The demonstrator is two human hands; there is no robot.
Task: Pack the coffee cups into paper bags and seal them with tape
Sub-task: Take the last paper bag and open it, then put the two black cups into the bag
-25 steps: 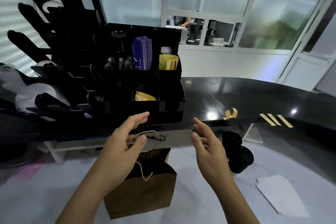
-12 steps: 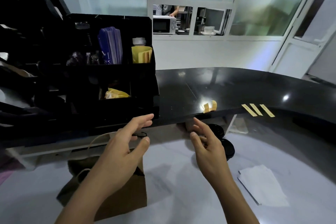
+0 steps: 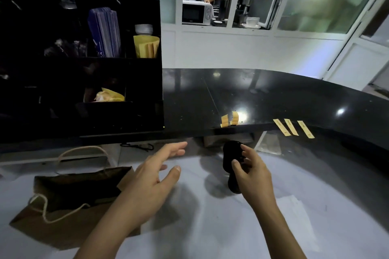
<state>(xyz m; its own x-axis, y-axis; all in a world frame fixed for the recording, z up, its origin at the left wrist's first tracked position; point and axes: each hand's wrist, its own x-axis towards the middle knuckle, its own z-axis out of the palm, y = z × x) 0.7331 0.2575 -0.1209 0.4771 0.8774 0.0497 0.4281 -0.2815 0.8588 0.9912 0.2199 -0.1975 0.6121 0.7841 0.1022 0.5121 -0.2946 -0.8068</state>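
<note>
Two matte black cups [image 3: 231, 160] meet right hand [image 3: 250, 172]; crumpled kraft bag [image 3: 69, 202].

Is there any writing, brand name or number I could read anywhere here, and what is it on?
No text can be read.
Tape strips on the black counter: small dark marks, too small to read.
Blue stack in the black organizer: white marks near its bottom, blurred.
Microwave behind the window: label too small.
Brown paper bag and black cups: no print visible.
</note>
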